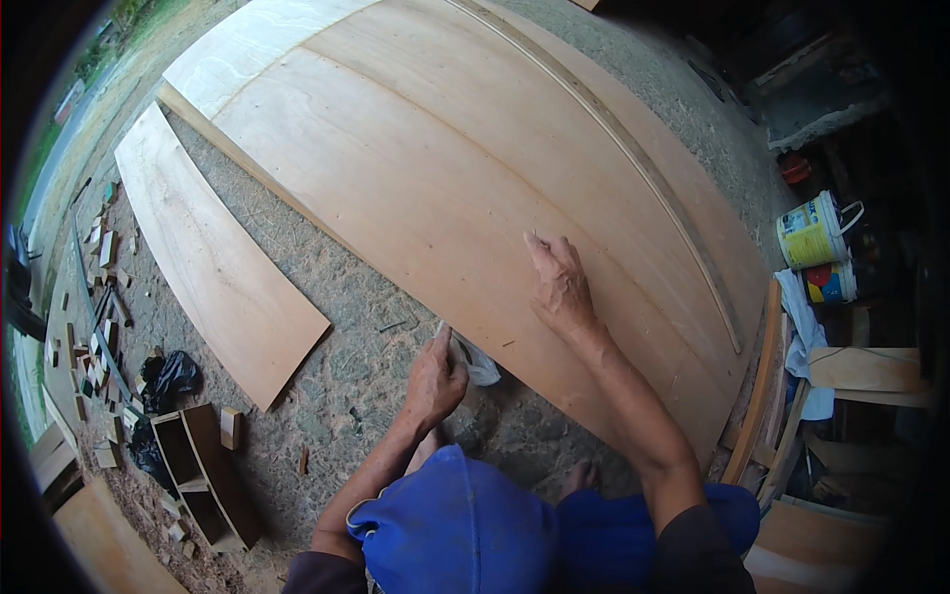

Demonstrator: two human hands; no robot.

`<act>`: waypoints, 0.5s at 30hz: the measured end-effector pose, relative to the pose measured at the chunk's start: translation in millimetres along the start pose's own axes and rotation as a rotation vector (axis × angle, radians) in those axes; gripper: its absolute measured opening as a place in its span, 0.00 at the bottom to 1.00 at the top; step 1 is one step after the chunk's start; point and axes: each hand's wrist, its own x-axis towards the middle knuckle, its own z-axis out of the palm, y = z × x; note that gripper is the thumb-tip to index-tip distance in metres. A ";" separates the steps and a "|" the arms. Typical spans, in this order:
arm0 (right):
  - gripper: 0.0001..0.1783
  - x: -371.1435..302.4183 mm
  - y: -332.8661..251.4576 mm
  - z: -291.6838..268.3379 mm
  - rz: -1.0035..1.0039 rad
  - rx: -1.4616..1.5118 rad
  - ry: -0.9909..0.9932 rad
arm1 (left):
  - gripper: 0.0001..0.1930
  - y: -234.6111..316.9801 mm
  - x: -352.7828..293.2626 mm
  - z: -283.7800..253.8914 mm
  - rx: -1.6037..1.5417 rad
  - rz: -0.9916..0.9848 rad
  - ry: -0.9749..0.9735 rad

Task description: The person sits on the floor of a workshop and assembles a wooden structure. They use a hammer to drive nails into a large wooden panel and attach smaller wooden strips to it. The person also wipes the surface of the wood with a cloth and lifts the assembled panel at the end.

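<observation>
The left hand (433,381) pinches a white cloth (478,362) at the near edge of the big plywood sheet (435,168) on the floor, while the right hand (559,282) lies spread flat further up the sheet.

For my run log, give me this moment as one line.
left hand: grips white cloth at plywood sheet edge | right hand: flat on sheet | ground: concrete
</observation>
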 end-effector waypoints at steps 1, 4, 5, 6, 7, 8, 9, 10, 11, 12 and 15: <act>0.31 6.6 10.7 2.2 0.022 -0.059 -0.004 | 0.36 0.4 1.0 0.4 -0.006 0.004 -0.001; 0.31 6.5 23.2 9.7 -0.076 -0.168 -0.068 | 0.36 -0.3 0.2 2.1 -0.017 0.001 0.000; 0.29 -1.3 22.6 12.0 -0.127 -0.129 -0.071 | 0.36 -0.4 -0.5 3.2 -0.020 -0.002 0.001; 0.28 -13.7 16.3 12.1 -0.179 -0.088 -0.076 | 0.36 -1.2 -1.4 4.4 -0.017 0.008 0.004; 0.26 -24.2 6.8 11.0 -0.235 -0.045 -0.076 | 0.36 -1.6 -1.9 3.1 -0.010 0.020 0.011; 0.26 -35.9 -1.5 7.2 -0.262 -0.044 -0.113 | 0.36 -1.4 -2.2 2.0 -0.004 0.032 0.018; 0.25 -50.6 -9.4 -2.1 -0.282 -0.048 -0.151 | 0.35 3.1 -2.2 1.1 0.006 0.021 -0.010; 0.25 -62.2 -14.6 -7.3 -0.305 -0.051 -0.189 | 0.34 9.7 -2.0 -2.0 0.015 0.008 -0.035; 0.25 -71.3 -15.2 -9.3 -0.307 -0.040 -0.198 | 0.33 13.2 -2.7 -3.3 0.024 -0.005 -0.060; 0.26 -77.4 -15.2 -11.8 -0.313 -0.028 -0.203 | 0.33 11.7 -4.0 -1.8 0.020 0.006 -0.055; 0.24 -86.1 -23.4 -8.8 -0.332 0.000 -0.204 | 0.33 7.4 -7.3 1.9 0.008 0.014 -0.050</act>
